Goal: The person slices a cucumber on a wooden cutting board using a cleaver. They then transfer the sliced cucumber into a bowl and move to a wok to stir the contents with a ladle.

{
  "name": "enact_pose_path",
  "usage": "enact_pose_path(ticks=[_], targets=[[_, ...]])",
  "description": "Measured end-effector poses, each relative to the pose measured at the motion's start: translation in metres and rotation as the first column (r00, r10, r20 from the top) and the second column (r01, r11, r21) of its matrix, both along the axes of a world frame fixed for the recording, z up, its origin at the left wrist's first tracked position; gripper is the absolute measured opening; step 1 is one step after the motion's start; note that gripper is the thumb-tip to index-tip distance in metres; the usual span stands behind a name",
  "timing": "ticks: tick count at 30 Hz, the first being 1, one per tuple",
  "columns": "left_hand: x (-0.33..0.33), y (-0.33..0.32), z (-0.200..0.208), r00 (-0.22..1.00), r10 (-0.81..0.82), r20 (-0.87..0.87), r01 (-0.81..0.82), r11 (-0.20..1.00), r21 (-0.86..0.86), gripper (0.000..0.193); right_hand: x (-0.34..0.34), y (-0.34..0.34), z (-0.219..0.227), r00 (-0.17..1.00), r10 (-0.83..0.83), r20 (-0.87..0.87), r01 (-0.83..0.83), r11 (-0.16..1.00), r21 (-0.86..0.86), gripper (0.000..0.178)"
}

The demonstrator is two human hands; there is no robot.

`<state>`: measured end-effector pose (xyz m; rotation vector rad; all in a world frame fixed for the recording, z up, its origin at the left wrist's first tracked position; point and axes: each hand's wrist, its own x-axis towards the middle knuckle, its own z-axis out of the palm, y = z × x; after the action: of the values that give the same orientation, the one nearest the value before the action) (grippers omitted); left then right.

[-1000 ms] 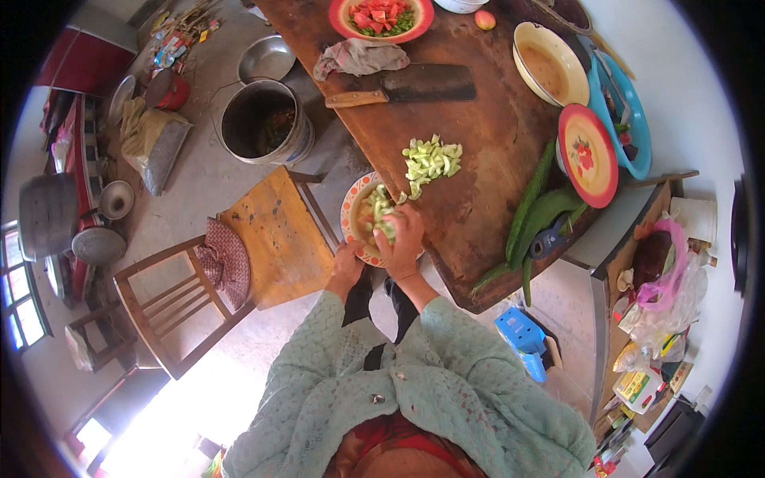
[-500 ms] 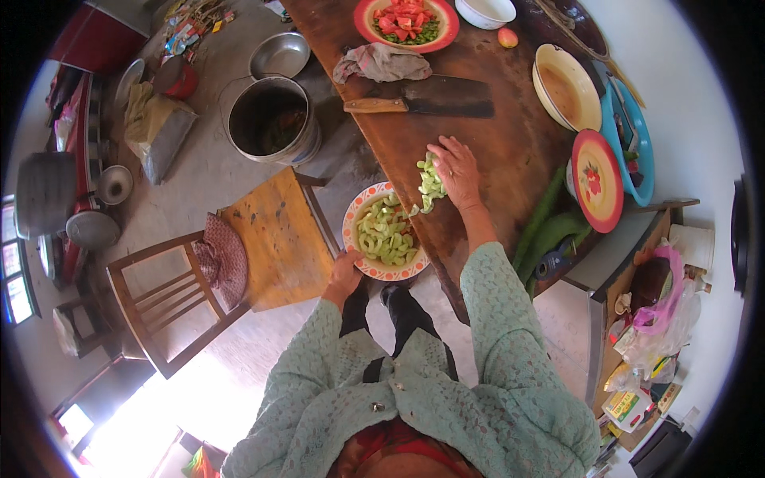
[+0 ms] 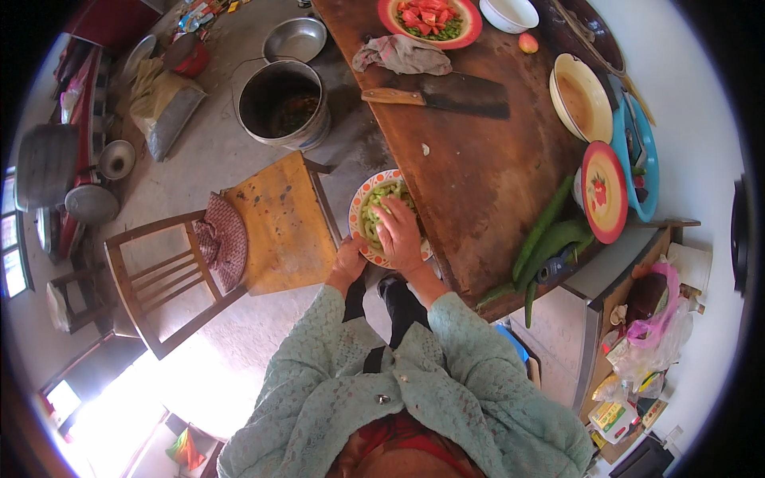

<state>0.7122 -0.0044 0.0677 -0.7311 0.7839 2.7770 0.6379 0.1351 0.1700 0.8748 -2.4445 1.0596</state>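
Note:
My left hand (image 3: 347, 263) is closed on the near-left rim of an orange-patterned white bowl (image 3: 356, 213), held just off the table's edge. Inside lie chopped pale-green vegetable pieces (image 3: 371, 215), partly covered by my right hand (image 3: 400, 236). That hand is over the bowl with its fingers stretched and somewhat apart, touching or close above the pieces; its palm is hidden. One small pale scrap (image 3: 425, 149) lies on the brown wooden table (image 3: 470, 191). Farther back on the table rests a cleaver (image 3: 466, 96) with a wooden handle, beside a crumpled cloth (image 3: 401, 56).
Cut tomatoes (image 3: 428, 14) fill a red-rimmed plate at the back. Long green gourds (image 3: 550, 231) lie at the table's right edge, near a red-rimmed lid (image 3: 603, 191) and a cream basin (image 3: 586, 103). A chair (image 3: 279, 223) and a bucket (image 3: 283, 107) stand left.
My right hand has moved from the tabletop left and down over the bowl. The heap of green pieces has left the table, except a small scrap. My left hand still grips the rim.

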Motion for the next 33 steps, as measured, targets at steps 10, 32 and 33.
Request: enact_pose_path(ticks=[10, 32, 33], targets=[[0.027, -0.022, -0.014, 0.996, 0.059, 0.068, -0.059, 0.998, 0.0, 0.039, -0.127, 0.048, 0.032, 0.995, -0.044, -0.086, 0.064, 0.969, 0.24, 0.04], [0.056, -0.028, 0.011, 0.988, 0.146, 0.042, -0.148, 0.988, 0.04, 0.046, -0.107, 0.079, 0.01, 0.964, -0.225, -0.141, 0.262, 0.897, 0.356, 0.048], [0.057, -0.028, 0.011, 0.987, 0.153, 0.053, -0.155, 0.987, 0.041, 0.046, -0.087, 0.069, 0.007, 0.976, -0.165, -0.142, 0.206, 0.908, 0.365, 0.048]])
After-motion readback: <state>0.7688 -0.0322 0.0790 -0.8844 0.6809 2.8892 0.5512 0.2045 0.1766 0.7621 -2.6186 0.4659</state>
